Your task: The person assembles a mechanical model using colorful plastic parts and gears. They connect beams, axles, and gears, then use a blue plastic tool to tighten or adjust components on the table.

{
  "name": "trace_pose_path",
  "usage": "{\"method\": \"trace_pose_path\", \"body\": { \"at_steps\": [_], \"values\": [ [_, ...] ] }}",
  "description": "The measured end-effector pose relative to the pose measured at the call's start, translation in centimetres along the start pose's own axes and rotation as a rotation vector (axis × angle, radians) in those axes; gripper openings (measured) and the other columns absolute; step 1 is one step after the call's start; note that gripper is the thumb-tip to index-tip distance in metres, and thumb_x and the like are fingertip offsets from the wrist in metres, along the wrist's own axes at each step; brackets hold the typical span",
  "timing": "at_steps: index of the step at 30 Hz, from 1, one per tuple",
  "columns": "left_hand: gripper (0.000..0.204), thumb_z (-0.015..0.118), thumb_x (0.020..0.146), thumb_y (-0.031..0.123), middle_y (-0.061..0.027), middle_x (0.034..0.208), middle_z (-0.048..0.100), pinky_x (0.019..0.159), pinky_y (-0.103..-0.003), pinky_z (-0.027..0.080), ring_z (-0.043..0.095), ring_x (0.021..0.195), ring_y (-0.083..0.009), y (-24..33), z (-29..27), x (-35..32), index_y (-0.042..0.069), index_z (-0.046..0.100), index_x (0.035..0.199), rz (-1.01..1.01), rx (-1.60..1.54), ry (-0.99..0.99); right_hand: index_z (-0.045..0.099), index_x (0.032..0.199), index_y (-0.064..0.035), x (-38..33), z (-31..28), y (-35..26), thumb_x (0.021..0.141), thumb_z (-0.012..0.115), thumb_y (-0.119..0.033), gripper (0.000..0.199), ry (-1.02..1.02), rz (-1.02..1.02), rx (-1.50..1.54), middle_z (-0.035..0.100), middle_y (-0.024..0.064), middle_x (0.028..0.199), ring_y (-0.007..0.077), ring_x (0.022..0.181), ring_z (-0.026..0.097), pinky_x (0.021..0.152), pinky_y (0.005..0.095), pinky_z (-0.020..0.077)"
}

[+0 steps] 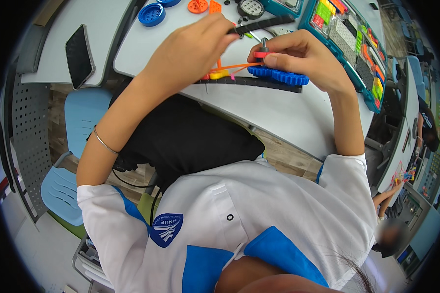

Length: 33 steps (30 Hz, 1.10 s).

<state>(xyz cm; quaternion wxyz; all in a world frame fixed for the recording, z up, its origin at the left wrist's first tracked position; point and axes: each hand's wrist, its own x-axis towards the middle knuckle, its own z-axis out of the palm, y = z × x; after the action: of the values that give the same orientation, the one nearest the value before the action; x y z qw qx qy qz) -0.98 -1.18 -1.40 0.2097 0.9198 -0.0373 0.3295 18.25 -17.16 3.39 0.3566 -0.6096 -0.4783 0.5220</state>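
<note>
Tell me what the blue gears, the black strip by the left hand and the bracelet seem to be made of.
Blue gears: probably moulded plastic, given their even colour and crisp teeth.
Black strip: dark, fairly matt surface; plastic or rubber, the look leaves it open.
Bracelet: likely polished metal, thin and silvery with bright glints; could be plated.
</note>
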Motion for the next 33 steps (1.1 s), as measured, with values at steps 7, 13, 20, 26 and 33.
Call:
{"method": "trace_pose_path", "body": {
  "at_steps": [7,13,20,26,33],
  "values": [
    [0.015,0.057,0.1,0.013,-0.0159,0.087,0.059,0.066,-0.039,0.047,0.059,0.076,-0.0333,-0.5,0.2,0.1,-0.002,0.058,0.104,-0.171,-0.017,-0.071,0.062,0.12,0.0063,1.1,-1.1,2.4,0.095,0.064,-0.022,0.038,-0.023,0.051,0.379,0.067,0.0244,0.112,0.0357,0.089,0.073,0.078,0.0415,0.0635],
    [0.027,0.047,0.106,0.023,-0.0095,0.087,0.061,0.068,-0.031,0.048,0.061,0.077,-0.0208,-1.8,0.1,-0.1,-0.001,0.059,0.103,-0.217,-0.154,-0.102,0.061,0.126,0.0015,1.7,-2.2,5.0,0.098,0.057,-0.022,0.037,-0.105,0.057,0.45,0.066,0.0244,0.112,0.0348,0.089,0.073,0.075,0.0411,0.0635],
    [0.032,0.046,0.108,0.027,-0.0041,0.101,0.062,0.083,-0.027,0.046,0.057,0.091,-0.0117,-3.0,0.4,-0.1,-0.001,0.059,0.116,-0.751,-0.9,-0.064,0.057,0.133,0.0009,2.5,-0.4,3.4,0.1,0.055,-0.025,0.042,-0.158,0.16,0.394,0.068,0.0183,0.114,0.0232,0.09,0.073,0.069,0.0309,0.0623],
    [0.043,0.037,0.111,0.032,-0.0026,0.106,0.065,0.085,-0.023,0.049,0.059,0.095,-0.0075,-2.3,0.4,0.8,-0.004,0.06,0.12,-0.884,-1.043,0.036,0.053,0.138,-0.0018,2.2,-0.2,3.1,0.103,0.053,-0.032,0.046,-0.018,0.144,0.355,0.064,0.0157,0.122,0.0246,0.096,0.072,0.072,0.029,0.062],
    [0.042,0.04,0.11,0.034,-0.0034,0.102,0.065,0.083,-0.025,0.05,0.06,0.091,-0.009,-2.2,0.3,0.6,-0.002,0.061,0.116,-0.99,-1.118,0.126,0.063,0.127,-0.0063,1.3,0.1,2.8,0.101,0.058,-0.03,0.035,0.471,-0.244,-0.475,0.067,0.012,0.115,0.0217,0.096,0.068,0.073,0.0306,0.0582]
  ]
}}
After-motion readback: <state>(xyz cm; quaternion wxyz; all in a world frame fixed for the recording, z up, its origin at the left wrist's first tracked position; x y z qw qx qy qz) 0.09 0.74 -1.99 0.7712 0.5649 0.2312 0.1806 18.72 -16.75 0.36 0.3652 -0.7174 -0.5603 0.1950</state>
